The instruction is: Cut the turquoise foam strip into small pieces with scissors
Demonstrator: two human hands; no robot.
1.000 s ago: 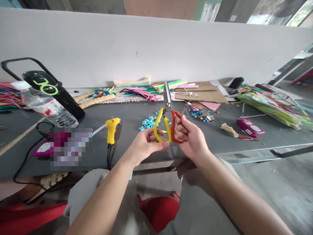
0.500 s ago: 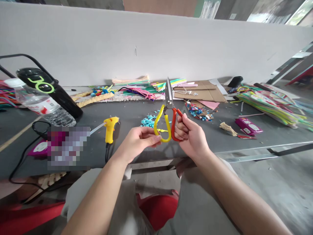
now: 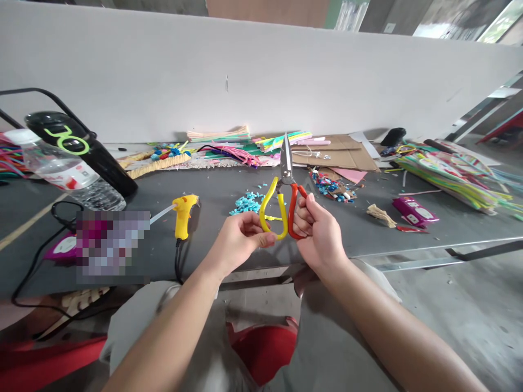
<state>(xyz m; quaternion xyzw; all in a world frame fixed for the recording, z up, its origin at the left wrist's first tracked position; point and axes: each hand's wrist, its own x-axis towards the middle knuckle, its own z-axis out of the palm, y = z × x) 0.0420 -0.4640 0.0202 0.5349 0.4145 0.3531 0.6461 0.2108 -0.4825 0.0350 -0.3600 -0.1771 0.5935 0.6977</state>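
Both hands hold a pair of scissors upright above the front of the table, blades pointing away and closed together. One handle loop is yellow and the other red. My left hand pinches the lower part of the yellow loop between thumb and fingers. Around the red loop, the fingers of my right hand are wrapped, with the thumb pointing up. Behind the yellow loop lies a heap of short light-blue pieces, with a small yellow piece close by.
A yellow glue gun with its cord lies left of my hands. Further left lean a water bottle and a black bottle. Pipe-cleaner bundles, a purple packet and cardboard lie to the right and back.
The scissors and both hands have shifted slightly to the right and a little lower. The grip of each hand looks the same.
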